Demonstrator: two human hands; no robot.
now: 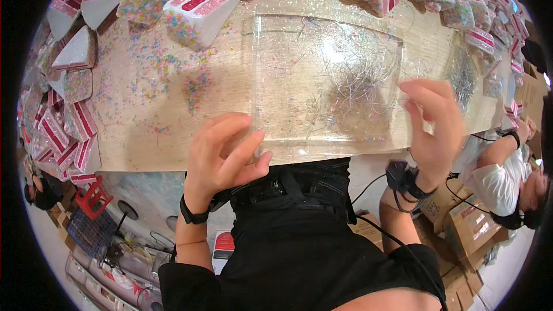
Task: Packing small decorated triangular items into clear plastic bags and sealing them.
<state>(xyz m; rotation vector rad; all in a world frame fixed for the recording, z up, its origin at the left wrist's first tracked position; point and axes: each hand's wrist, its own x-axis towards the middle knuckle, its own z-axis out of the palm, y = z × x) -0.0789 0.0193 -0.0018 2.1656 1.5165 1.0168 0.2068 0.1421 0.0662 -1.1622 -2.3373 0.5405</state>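
A clear shallow plastic tray [276, 136] lies on the table in front of me, with a tangle of thin silvery wire pieces [360, 83] in its right half. My left hand [222, 152] is at the tray's near left corner, fingers bent and apart, with nothing visible in it. Beside the tray's right edge is my right hand [436, 118], slightly blurred, its fingers curled and the tips of thumb and forefinger apart. I see nothing between them, though a fine wire could escape notice. A cake-slice-shaped piece [204, 8] with pink stripes and sprinkles stands beyond the tray's left side.
Many similar cake-slice pieces [55, 129] are piled along the table's left, far and right sides. Loose coloured sprinkles [196, 89] are scattered over the wooden tabletop [132, 150]. A dark bundle of pins or wires [462, 78] lies at the right. Another person [501, 167] sits beyond, near cardboard boxes [469, 224].
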